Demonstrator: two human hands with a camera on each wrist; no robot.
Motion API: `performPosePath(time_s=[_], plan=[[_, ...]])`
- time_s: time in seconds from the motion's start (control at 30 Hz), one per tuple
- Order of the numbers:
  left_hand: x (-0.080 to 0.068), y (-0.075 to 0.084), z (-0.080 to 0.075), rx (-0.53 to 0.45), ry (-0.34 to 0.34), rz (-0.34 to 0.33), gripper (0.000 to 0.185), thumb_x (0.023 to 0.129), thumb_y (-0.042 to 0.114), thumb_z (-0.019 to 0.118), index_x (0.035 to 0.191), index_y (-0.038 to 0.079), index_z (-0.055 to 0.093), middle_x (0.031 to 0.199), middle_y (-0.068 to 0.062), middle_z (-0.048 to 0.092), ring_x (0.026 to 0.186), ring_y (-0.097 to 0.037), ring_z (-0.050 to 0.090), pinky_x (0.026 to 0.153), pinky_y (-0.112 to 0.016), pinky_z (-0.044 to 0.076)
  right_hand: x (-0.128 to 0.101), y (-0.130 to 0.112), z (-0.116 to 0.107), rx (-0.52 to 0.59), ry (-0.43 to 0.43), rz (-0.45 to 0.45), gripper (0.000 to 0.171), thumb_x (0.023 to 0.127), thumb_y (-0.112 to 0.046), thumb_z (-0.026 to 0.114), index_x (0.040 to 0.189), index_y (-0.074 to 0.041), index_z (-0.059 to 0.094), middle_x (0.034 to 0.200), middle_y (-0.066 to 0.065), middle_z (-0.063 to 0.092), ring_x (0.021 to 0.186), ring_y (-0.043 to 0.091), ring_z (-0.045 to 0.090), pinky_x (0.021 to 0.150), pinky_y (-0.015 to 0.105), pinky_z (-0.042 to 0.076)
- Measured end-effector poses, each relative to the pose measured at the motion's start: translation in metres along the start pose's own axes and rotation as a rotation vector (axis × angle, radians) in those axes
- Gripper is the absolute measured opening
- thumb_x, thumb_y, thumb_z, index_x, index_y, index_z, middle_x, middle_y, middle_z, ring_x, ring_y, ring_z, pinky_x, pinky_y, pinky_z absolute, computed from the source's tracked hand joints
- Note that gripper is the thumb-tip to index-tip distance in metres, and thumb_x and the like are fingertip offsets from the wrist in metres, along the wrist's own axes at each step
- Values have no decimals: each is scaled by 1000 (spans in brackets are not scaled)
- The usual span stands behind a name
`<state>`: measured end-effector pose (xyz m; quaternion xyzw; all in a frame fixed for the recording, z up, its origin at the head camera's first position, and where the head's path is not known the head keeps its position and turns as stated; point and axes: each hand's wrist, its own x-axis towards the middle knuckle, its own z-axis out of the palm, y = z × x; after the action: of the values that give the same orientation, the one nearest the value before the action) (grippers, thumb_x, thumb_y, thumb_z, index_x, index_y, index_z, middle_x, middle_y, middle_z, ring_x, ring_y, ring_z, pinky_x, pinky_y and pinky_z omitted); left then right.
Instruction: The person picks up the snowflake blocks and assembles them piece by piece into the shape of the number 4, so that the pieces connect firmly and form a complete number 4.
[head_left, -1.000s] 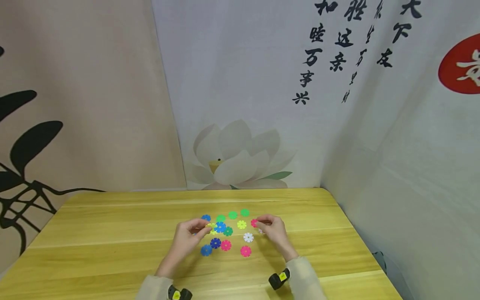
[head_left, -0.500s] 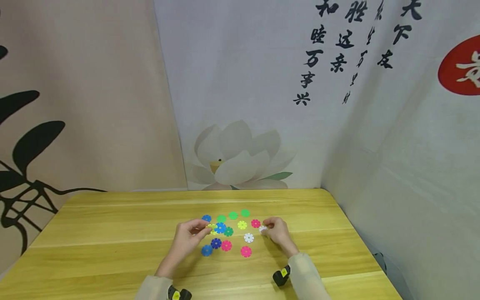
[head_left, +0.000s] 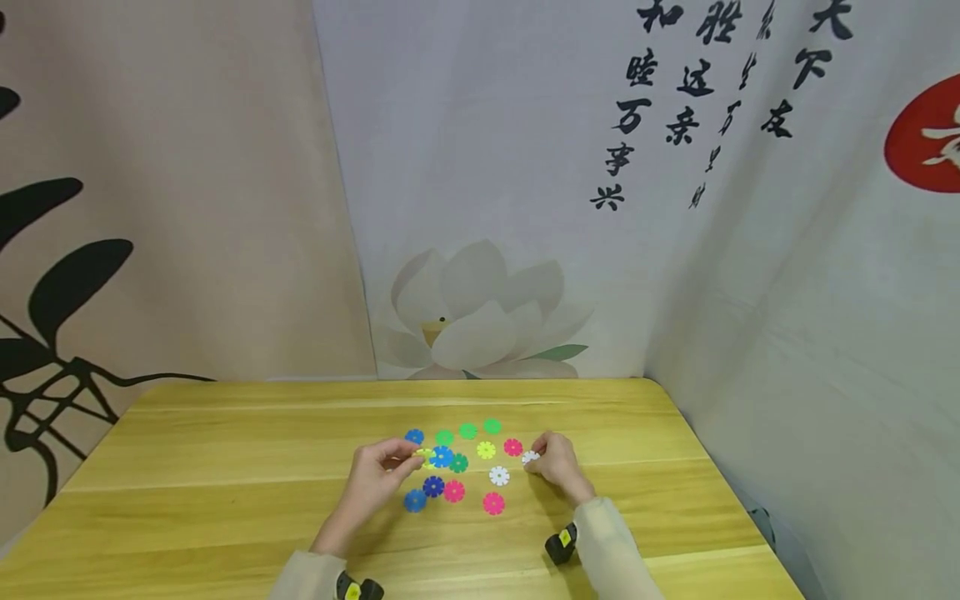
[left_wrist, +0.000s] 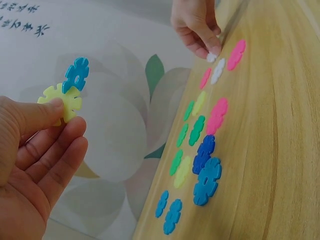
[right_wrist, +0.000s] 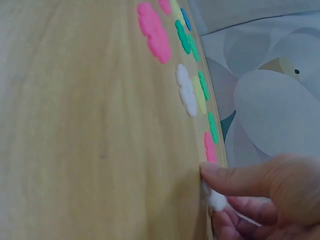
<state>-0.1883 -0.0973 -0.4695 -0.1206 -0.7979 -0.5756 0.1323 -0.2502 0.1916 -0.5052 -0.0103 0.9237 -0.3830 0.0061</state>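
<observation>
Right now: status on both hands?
Left hand holds joined yellow-and-blue pieces. Right hand pinches white piece at table. Nothing in the way.

A yellow wooden table (head_left: 225,467) stands in a corner hung with printed cloth (head_left: 480,308) (lotus, black calligraphy, red disc).

A yellow wooden table (head_left: 225,467) carries flat flower-shaped plastic pieces: green ones (head_left: 468,431) along the far row, a white one (head_left: 498,476) at centre, pink (head_left: 492,503) and blue (head_left: 415,501) ones nearest the viewer.
</observation>
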Motion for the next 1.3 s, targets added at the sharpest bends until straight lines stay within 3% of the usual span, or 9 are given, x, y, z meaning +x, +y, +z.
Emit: performPosePath(time_s=[0.2, 0.37, 0.73, 0.93, 1.13, 1.3], plan=[[0, -1, 1, 2, 1, 2, 9, 77, -1, 73, 80, 7, 70, 75, -5, 69, 68, -8, 64, 66, -20, 56, -2, 4, 3, 62, 64, -37, 23, 68, 6, 77, 81, 0, 58, 70, 5, 54, 64, 14, 48, 54, 23, 44], [0, -1, 1, 8, 3, 14, 9, 77, -1, 73, 80, 7, 70, 74, -6, 69, 67, -7, 64, 65, -21, 56, -8, 4, 5, 182, 97, -45, 14, 72, 7, 73, 82, 3, 63, 72, 6, 57, 64, 13, 51, 52, 20, 47], [0, 0, 4, 0, -4, -16, 11, 77, -2, 73, 79, 8, 70, 74, -4, 69, 68, -8, 63, 65, -21, 56, -30, -29, 5, 511, 56, -79, 15, 77, 0, 73, 87, 9, 65, 73, 6, 63, 62, 8, 54, 52, 18, 48], [0, 1, 4, -14, -12, -12, 13, 77, -4, 72, 80, 8, 69, 74, -2, 68, 67, -8, 64, 65, -21, 56, -40, -50, 7, 611, 16, -129, 14, 79, 4, 70, 87, 12, 63, 75, 10, 64, 63, 6, 56, 59, 25, 55], [0, 2, 5, -6, -9, -4, 15, 76, -6, 71, 80, 8, 69, 74, 1, 68, 67, -7, 63, 65, -20, 56, -54, -80, 1, 639, -36, -188, 10, 81, 10, 65, 87, 16, 60, 78, 21, 64, 64, 8, 59, 62, 31, 58], [0, 3, 5, -7, -10, 16, 15, 76, -6, 72, 79, 9, 69, 74, 1, 68, 66, -7, 63, 65, -21, 56, -61, -97, 0, 636, -40, -201, 9, 81, 10, 64, 87, 16, 60, 79, 23, 64, 64, 8, 59, 62, 26, 57]])
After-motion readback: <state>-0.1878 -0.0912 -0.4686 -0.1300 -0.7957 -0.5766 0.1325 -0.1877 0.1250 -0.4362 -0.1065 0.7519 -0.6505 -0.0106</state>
